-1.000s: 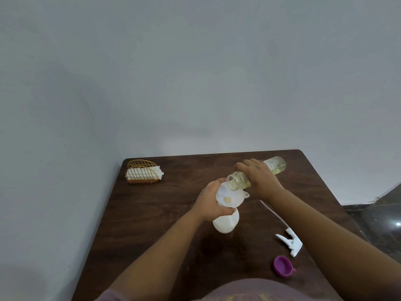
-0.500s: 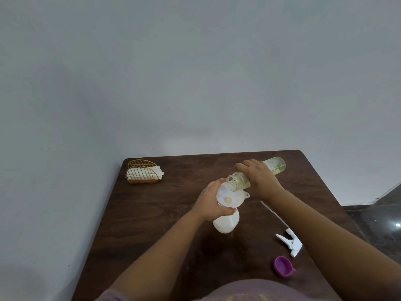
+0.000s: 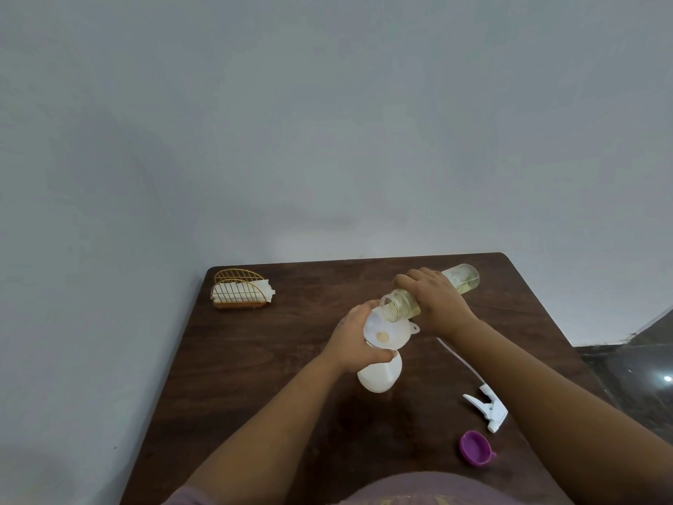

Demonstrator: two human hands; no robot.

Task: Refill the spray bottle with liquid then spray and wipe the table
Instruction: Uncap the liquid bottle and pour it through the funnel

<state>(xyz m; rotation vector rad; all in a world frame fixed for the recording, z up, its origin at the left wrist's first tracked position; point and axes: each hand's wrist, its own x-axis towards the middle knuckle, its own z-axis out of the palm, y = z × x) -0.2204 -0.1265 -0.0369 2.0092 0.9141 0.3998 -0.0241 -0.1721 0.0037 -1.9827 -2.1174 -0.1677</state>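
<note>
My right hand (image 3: 439, 302) wraps around a clear bottle (image 3: 429, 294) tipped nearly flat, its open mouth over a white funnel (image 3: 388, 332). Pale yellow liquid lies along the bottle's lower side, and a small yellowish pool sits at the funnel's throat. My left hand (image 3: 358, 340) curls around the neck of the white spray bottle (image 3: 380, 375) just under the funnel; the bottle is translucent, rounded plastic, and I cannot tell how full it is.

The spray trigger head (image 3: 487, 410), hard white plastic with its thin dip tube trailing back toward my right wrist, lies on the desk (image 3: 255, 359) to my right. Nearer me is a purple cap (image 3: 475, 448), round and turned open side up. A gold wire holder (image 3: 240, 290) with an arched top stands at the far left corner, white napkins (image 3: 267, 287) inside it.

The desk is dark wood grain with rounded far corners, its left and far edges close to a pale wall. Bare wood runs along the left side between the holder and my forearm.
</note>
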